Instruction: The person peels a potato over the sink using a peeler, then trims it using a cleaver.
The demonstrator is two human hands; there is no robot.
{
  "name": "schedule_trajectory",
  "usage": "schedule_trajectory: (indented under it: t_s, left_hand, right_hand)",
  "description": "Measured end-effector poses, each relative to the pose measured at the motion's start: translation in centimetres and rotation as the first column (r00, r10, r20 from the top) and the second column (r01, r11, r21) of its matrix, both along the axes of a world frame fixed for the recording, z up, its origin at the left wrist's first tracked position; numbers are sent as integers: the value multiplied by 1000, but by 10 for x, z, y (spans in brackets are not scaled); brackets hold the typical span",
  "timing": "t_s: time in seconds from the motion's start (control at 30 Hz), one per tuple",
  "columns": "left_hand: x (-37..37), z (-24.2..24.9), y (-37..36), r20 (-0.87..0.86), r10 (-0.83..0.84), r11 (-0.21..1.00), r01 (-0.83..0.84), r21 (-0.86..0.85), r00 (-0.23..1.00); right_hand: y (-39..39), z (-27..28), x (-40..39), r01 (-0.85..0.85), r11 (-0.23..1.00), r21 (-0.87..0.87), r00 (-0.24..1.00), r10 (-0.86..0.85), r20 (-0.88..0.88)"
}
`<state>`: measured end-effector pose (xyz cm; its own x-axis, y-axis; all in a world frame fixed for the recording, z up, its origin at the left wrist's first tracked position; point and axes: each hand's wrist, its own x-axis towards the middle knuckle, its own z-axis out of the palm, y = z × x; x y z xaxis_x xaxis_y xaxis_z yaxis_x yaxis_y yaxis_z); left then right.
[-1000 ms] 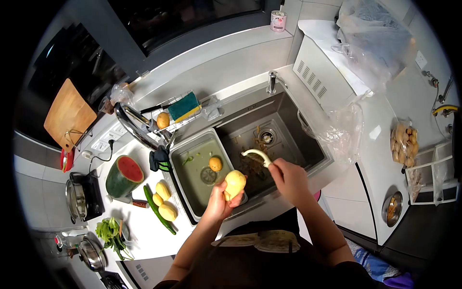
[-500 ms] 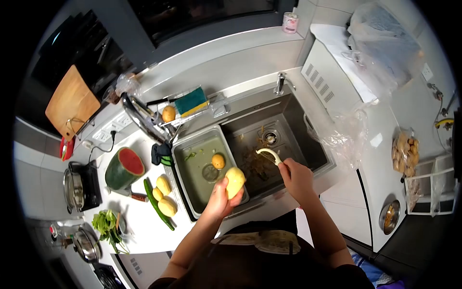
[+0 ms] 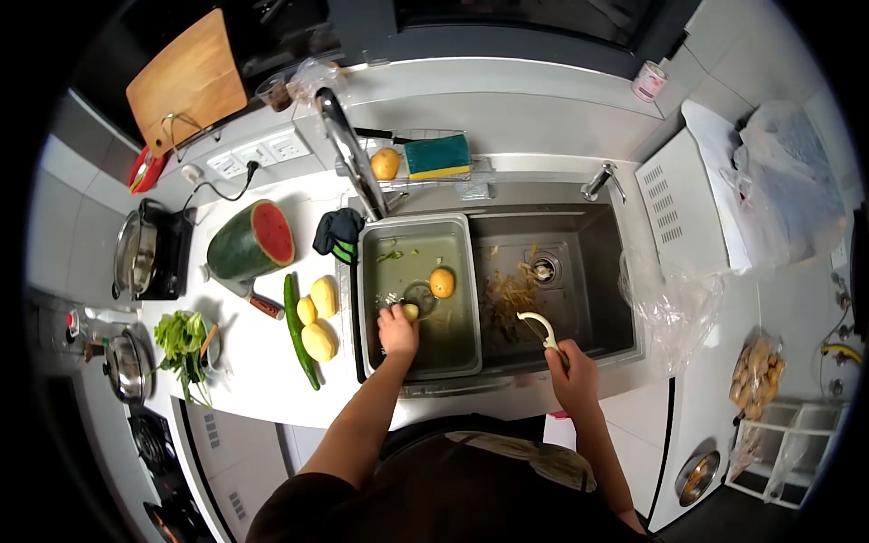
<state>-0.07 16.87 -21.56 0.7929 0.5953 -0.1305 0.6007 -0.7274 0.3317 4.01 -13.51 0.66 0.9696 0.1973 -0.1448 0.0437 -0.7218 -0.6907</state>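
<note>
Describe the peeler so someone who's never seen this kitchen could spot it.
Find the steel sink in the white counter. Over its right basin, near the front edge, the right hand holds the peeler. It is the only pale, curved tool there, standing out against the brown peelings behind it.

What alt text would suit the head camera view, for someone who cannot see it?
Seen from above, a person's left hand lowers a potato into a water-filled basin in a kitchen sink, while the right hand holds a white peeler. Peeled potatoes, a cucumber and a cut watermelon sit on the counter.
</note>
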Motion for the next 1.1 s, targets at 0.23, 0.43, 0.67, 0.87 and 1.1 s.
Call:
schedule_trajectory:
  t_s: [0.23, 0.43, 0.67, 0.87, 1.1]
  left_hand:
    - [-5, -17, 13, 118, 35, 974, -7, -228, 992]
    - [7, 27, -9, -7, -82, 995, 81, -52, 997]
    - [16, 26, -4, -148, -101, 981, 74, -182, 984]
    - [2, 53, -16, -25, -443, 896, 443, 9, 896]
    - [9, 19, -42, -171, -773, 634, 756, -163, 611]
  right_hand:
    - [-4, -5, 0, -1, 1000, 14, 1000, 1, 26]
    - [5, -3, 2, -15, 1000, 25, 999, 16, -37]
    - [5, 4, 1, -55, 996, 75, 997, 59, -46]
    - [7, -3, 1, -61, 993, 102, 997, 65, -37]
    - [6, -4, -5, -72, 993, 97, 997, 73, -7]
